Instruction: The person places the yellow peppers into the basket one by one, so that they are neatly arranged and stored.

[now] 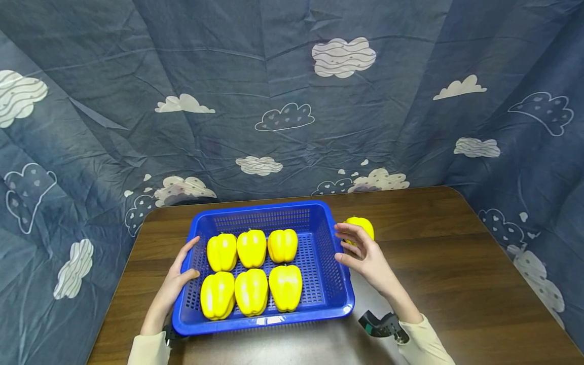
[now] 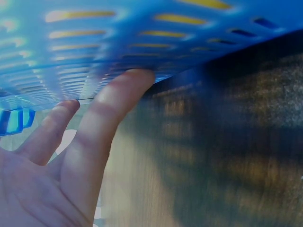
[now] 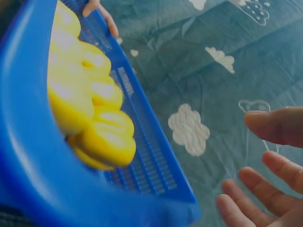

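Observation:
A blue plastic basket with slotted walls holds several yellow bell peppers in two rows. My left hand grips its left side, thumb and forefinger over the rim in the head view. Under the slotted plastic, other fingers touch it in the left wrist view. Beside the basket's right wall is my right hand, fingers spread and loosely bent, holding nothing. Behind that hand, partly hidden by it, another yellow bell pepper stands on the table.
The brown wooden table extends to the right of the basket. A dark blue cloth with white clouds hangs behind the table and along both sides. A black strap is on the right wrist.

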